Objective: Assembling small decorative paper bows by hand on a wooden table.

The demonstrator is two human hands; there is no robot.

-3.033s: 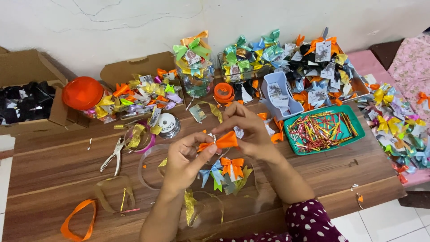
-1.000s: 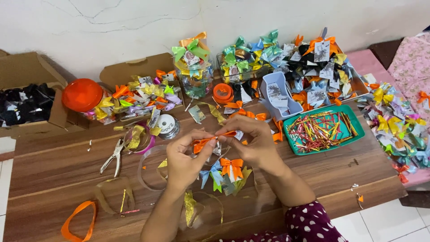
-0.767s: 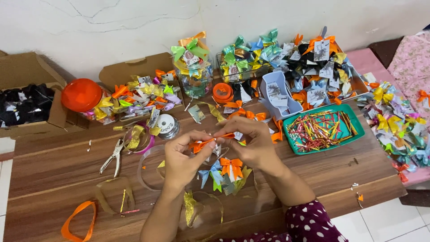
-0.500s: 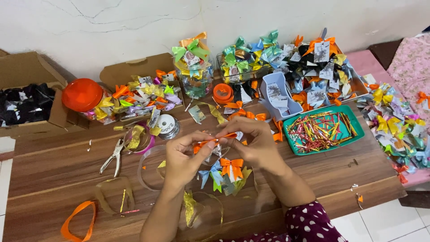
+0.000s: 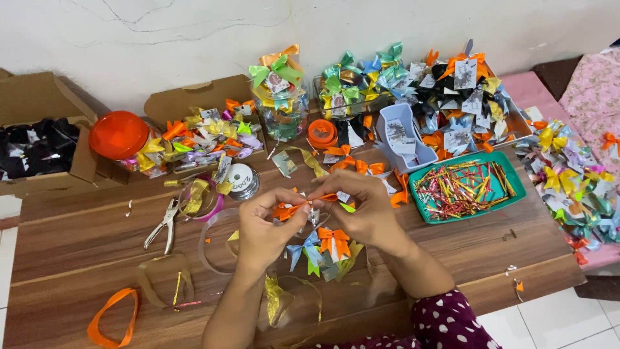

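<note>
Head view, looking down on a crowded tabletop point(image 5: 77, 245): left hand point(image 5: 268, 226) and right hand point(image 5: 361, 207) pinched together on an orange ribbon bow point(image 5: 294, 208), held just above the wood. Three seconds back, a broad orange fold spread open between the fingers; now drawn tight into a thin strip at the middle, so seemingly at the cinching stage. Below the hands, a loose cluster of finished bows point(image 5: 326, 249), orange and blue. On to containers: green tray point(image 5: 510, 165) full of coloured twist ties; white tub point(image 5: 403, 116) holding printed tags; cardboard box point(image 5: 194, 103) heaped with mixed bows; another box point(image 5: 39, 103) with black ones; clear jar point(image 5: 281, 106) packed with bows. Pliers point(image 5: 165, 223) lying idle left.
</note>
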